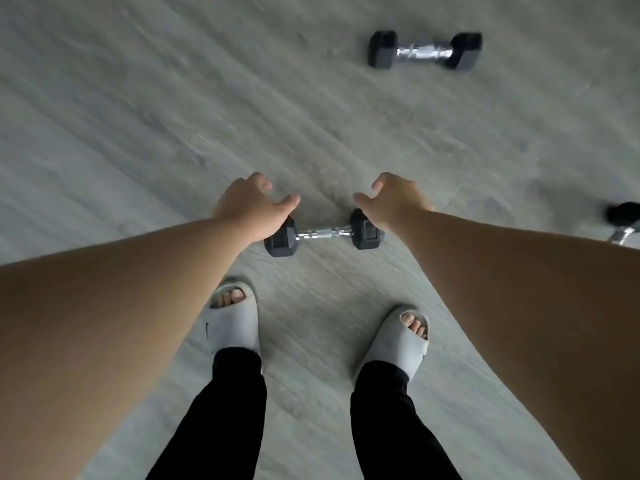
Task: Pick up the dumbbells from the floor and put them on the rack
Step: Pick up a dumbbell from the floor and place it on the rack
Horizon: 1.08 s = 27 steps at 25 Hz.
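A small dumbbell (323,233) with black hex heads and a chrome handle lies crosswise on the grey floor just ahead of my feet. My left hand (251,206) hovers above its left head, fingers spread, holding nothing. Over the right head my right hand (393,199) is likewise open and empty. A second, larger dumbbell (424,50) lies farther off at the upper right. Part of a third dumbbell (623,223) shows at the right edge, cut off by the frame. No rack is in view.
Grey wood-look floor (138,116) fills the view. My feet in grey slides (233,320) (401,341) and black trousers stand just behind the near dumbbell.
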Each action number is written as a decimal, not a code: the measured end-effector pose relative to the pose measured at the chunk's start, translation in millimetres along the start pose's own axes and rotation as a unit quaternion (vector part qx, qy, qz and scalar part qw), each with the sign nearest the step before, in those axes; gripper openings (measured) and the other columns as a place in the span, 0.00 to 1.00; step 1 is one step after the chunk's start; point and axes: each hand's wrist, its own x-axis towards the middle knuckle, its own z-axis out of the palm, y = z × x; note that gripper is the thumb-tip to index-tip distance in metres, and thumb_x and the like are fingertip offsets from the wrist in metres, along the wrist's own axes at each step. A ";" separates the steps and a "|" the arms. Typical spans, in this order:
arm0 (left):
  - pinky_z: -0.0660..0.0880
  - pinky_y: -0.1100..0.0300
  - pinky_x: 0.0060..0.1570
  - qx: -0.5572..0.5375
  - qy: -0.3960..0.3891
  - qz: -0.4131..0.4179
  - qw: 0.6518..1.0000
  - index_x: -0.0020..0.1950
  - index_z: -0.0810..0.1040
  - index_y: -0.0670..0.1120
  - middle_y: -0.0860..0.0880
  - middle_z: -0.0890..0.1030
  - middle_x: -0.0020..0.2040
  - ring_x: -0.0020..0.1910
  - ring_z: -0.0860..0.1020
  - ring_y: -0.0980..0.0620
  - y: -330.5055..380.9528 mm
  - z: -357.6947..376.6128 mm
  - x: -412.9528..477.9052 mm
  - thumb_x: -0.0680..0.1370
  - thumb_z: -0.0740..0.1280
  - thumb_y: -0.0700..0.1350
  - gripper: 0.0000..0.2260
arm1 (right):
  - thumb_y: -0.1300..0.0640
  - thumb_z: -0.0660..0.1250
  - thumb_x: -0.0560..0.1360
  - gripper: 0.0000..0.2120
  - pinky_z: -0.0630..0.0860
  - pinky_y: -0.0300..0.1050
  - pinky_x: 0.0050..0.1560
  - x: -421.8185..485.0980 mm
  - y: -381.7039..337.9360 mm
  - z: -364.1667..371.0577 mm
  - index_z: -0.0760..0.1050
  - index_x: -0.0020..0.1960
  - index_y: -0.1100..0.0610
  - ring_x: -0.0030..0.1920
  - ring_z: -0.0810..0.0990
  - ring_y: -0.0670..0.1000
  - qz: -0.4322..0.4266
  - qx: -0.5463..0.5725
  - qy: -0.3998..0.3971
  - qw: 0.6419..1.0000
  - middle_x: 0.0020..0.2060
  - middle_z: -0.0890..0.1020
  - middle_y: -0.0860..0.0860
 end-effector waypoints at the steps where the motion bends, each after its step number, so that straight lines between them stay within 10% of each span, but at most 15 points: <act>1: 0.72 0.53 0.51 -0.015 0.001 -0.025 1.000 0.70 0.73 0.48 0.44 0.76 0.67 0.60 0.78 0.44 -9.2 21.0 11.3 0.72 0.68 0.70 0.35 | 0.37 0.63 0.74 0.24 0.78 0.48 0.42 10.0 7.1 20.8 0.74 0.65 0.48 0.45 0.80 0.54 0.020 0.023 -0.008 0.999 0.47 0.78 0.48; 5: 0.74 0.55 0.45 -0.060 0.016 -0.117 0.991 0.71 0.72 0.47 0.41 0.75 0.66 0.60 0.78 0.41 -44.0 93.7 42.7 0.71 0.72 0.68 0.37 | 0.34 0.67 0.73 0.32 0.80 0.55 0.51 53.5 29.5 87.2 0.69 0.71 0.50 0.58 0.77 0.61 0.072 0.033 -0.017 0.997 0.60 0.75 0.55; 11: 0.84 0.42 0.45 -0.209 -0.003 -0.213 0.955 0.62 0.70 0.47 0.45 0.75 0.62 0.51 0.78 0.41 -62.0 126.0 73.2 0.70 0.80 0.57 0.29 | 0.44 0.69 0.77 0.30 0.72 0.47 0.25 95.8 32.1 108.5 0.63 0.75 0.51 0.36 0.74 0.55 0.111 0.051 -0.064 0.990 0.59 0.71 0.59; 18: 0.84 0.45 0.29 -0.129 0.011 -0.131 0.983 0.59 0.74 0.49 0.48 0.77 0.49 0.41 0.80 0.47 -38.2 84.0 74.9 0.63 0.82 0.53 0.29 | 0.47 0.71 0.76 0.27 0.84 0.57 0.42 74.4 36.1 91.5 0.67 0.69 0.56 0.43 0.80 0.60 0.120 0.108 -0.073 0.984 0.58 0.74 0.60; 27: 0.76 0.57 0.40 0.036 0.098 0.046 0.993 0.55 0.77 0.50 0.50 0.81 0.47 0.44 0.78 0.47 158.1 -131.3 22.2 0.61 0.80 0.55 0.26 | 0.46 0.70 0.73 0.26 0.83 0.61 0.52 -12.0 -20.7 -108.0 0.68 0.65 0.57 0.49 0.80 0.60 0.156 0.321 -0.001 0.934 0.60 0.74 0.60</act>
